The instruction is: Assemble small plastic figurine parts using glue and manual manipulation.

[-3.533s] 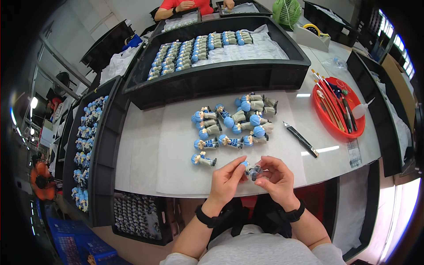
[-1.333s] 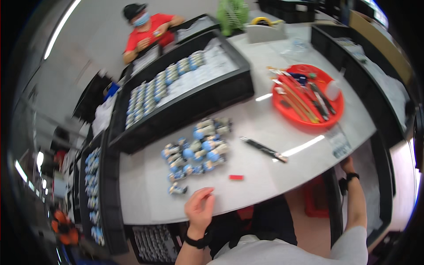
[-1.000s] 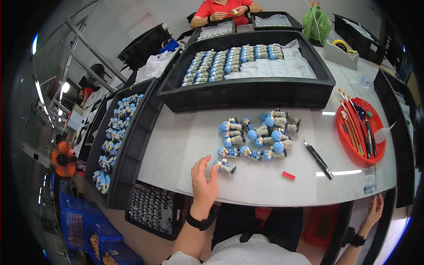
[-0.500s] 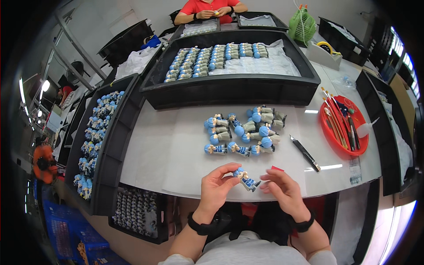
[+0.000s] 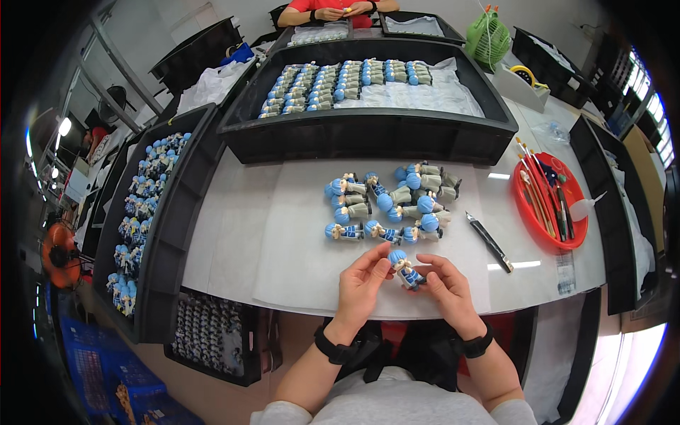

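A small blue-haired figurine (image 5: 407,275) in a blue and white outfit is held tilted above the table's front edge. My right hand (image 5: 448,292) grips its lower end, thumb at the legs. At its head, the thumb and index finger of my left hand (image 5: 360,287) are closed in a pinch, partly hidden by the hair. Just beyond my hands lies a loose cluster of similar figurines (image 5: 386,232), some with blue and white bodies, others greyish. To the right of the cluster rests a black craft knife (image 5: 490,243).
A black tray (image 5: 368,134) with rows of figurines on white lining stands across the table. Another black tray (image 5: 185,212) full of figurines is at left. A red basket (image 5: 528,230) of brushes sits right. Opposite, a person in red (image 5: 301,17) handles something small.
The figurine has turned more upright and shifted slightly right and away from me. My right hand has closed on its legs, where its fingers were apart from it before.
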### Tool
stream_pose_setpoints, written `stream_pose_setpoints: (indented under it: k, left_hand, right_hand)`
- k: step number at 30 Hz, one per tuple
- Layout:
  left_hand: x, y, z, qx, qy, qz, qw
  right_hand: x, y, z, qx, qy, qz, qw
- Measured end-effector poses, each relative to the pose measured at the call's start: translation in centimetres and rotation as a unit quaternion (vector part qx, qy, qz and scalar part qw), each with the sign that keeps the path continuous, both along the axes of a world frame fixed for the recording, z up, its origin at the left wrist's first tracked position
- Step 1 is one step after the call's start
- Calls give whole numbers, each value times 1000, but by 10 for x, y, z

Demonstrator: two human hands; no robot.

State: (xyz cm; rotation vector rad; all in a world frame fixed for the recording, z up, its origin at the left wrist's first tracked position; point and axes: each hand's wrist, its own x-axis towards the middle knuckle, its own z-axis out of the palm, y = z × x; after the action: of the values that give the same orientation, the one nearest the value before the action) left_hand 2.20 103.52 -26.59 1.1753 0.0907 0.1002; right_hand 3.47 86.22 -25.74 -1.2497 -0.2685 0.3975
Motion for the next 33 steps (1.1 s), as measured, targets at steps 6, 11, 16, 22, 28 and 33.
stream_pose_setpoints:
  k: [6, 11, 16, 22, 28, 33]
  left_hand:
    - [-1, 3, -1, 21, 8, -40, 999]
    - [0, 1, -3, 14, 2, -29, 999]
    - [-2, 0, 4, 7, -20, -54, 998]
    - [-3, 2, -1, -3, -23, -32, 999]
    - [-4, 3, -1, -25, -47, -35, 998]
    - [-3, -3, 2, 25, -19, -59, 998]
  right_hand:
    - [0, 0, -2, -25, -23, 18, 999]
    - [-3, 3, 10, -17, 24, 10, 1000]
    - [-6, 6, -8, -17, -57, -46, 997]
    - [-5, 6, 3, -110, -120, -55, 985]
    - [-4, 5, -5, -32, -53, -50, 997]
    - [-4, 2, -8, 19, -96, -90, 991]
